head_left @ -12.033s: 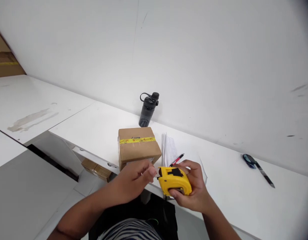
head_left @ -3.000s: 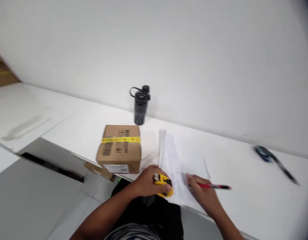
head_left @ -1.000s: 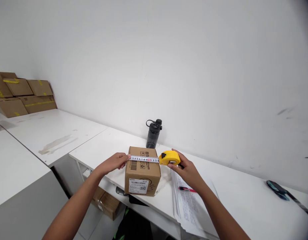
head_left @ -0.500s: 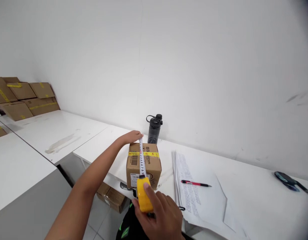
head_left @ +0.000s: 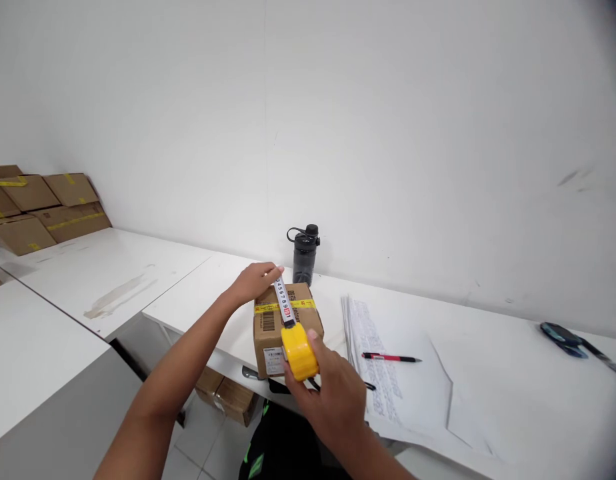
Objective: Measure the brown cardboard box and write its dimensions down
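Note:
A small cardboard box [head_left: 264, 337] with yellow tape and a white label stands near the table's front edge. My right hand [head_left: 333, 387] is closed around a yellow tape measure [head_left: 301, 353], held over the box's near right part. Its white blade [head_left: 283, 303] runs out across the box top toward the far edge. There my left hand [head_left: 255, 280] pinches the blade's far end between thumb and fingers, at the box's far left corner.
Behind the box stands a dark water bottle [head_left: 305, 257]. To the right lie written papers [head_left: 413, 400] with a red and black pen [head_left: 391, 358], and farther off a dark object with a strap [head_left: 563, 339]. Taped cartons [head_left: 71, 220] are stacked at the left. Another carton [head_left: 233, 399] is on the floor.
My right hand has moved forward and up with the tape measure, closer to my left hand. Less blade now shows between them, and it slants more. The view has shifted slightly.

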`<move>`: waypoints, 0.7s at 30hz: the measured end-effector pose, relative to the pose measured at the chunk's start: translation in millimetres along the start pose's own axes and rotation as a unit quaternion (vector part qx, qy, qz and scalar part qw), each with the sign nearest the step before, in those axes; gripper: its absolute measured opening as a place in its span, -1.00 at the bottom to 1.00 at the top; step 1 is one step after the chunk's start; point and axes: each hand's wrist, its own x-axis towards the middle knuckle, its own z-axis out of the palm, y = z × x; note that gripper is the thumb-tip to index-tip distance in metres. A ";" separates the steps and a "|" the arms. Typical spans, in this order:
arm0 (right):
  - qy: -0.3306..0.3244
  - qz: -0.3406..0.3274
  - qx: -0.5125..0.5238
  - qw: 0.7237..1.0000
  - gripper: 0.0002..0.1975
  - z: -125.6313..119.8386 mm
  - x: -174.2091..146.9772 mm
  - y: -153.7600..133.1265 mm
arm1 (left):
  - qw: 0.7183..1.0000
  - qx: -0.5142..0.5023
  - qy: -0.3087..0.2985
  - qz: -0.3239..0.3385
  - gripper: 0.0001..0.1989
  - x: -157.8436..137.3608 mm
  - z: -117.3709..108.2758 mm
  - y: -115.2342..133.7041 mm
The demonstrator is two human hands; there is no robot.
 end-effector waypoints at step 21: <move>-0.050 0.458 0.501 0.732 -0.56 15.6 30.1 68.8 | 0.984 -0.091 0.156 0.001 -0.16 -158.2 65.7 -107.1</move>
